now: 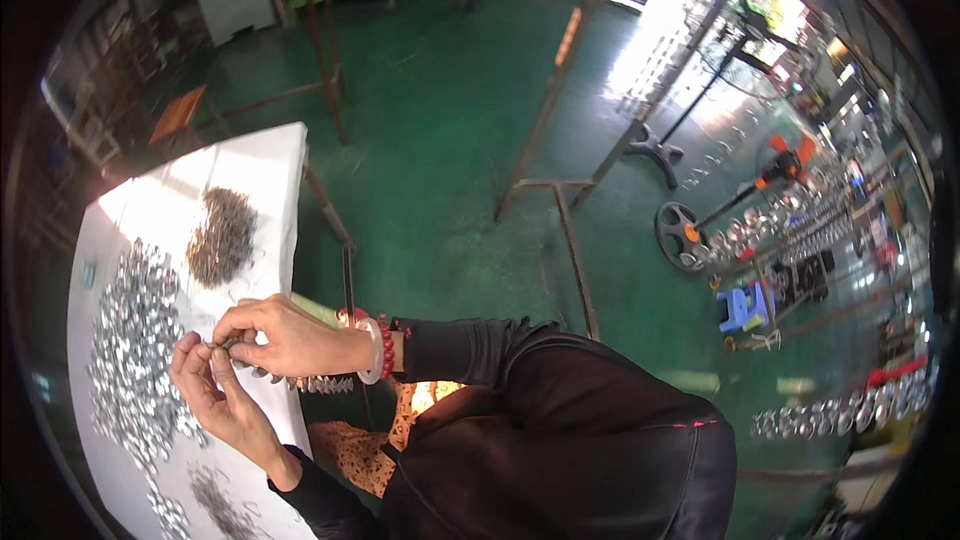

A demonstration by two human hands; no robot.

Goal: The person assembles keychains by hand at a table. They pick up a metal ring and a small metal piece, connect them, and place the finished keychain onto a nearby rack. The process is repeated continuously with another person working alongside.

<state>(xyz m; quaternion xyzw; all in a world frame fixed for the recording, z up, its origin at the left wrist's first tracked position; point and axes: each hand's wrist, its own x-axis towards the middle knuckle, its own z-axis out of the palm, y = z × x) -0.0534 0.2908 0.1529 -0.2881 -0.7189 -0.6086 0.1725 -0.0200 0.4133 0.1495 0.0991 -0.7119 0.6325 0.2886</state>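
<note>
Metal piece (232,344) pinched between left hand (210,380) and right hand (285,338).

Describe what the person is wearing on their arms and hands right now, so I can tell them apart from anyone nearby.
Both hands are bare, no gloves. The right hand comes out of a black long sleeve; at that wrist sit a pale bangle and a red bead bracelet. The left hand comes out of a matching black sleeve, with nothing visible on its wrist. No rings can be made out.

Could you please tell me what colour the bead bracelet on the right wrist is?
Red; the bead bracelet sits beside a pale bangle, clearest in the head view.
</note>
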